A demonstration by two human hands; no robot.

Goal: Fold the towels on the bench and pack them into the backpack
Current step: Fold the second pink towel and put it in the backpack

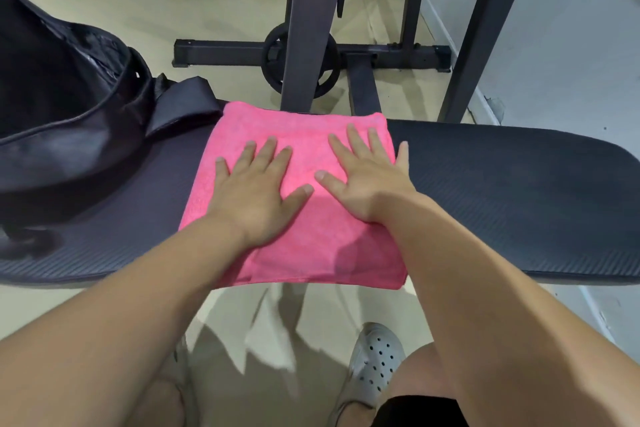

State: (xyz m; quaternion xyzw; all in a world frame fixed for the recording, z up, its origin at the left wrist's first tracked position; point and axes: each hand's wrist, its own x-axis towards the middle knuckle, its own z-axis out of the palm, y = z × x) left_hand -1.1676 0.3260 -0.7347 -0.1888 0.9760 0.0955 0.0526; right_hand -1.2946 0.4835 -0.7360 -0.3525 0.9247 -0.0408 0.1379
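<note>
We press our left hand (254, 199) and right hand (365, 180) flat, fingers spread, on the folded pink towel (311, 246). It lies across the black bench (502, 191), just right of the black backpack (59, 114).

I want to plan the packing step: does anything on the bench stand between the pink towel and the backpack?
Nothing visible does. Bare bench lies between the pink towel and the backpack on its left; only the backpack's strap lies by the towel's far corner.

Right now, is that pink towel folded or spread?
Folded: the pink towel is a compact layered rectangle on the bench, left hand and right hand flat on it.
</note>
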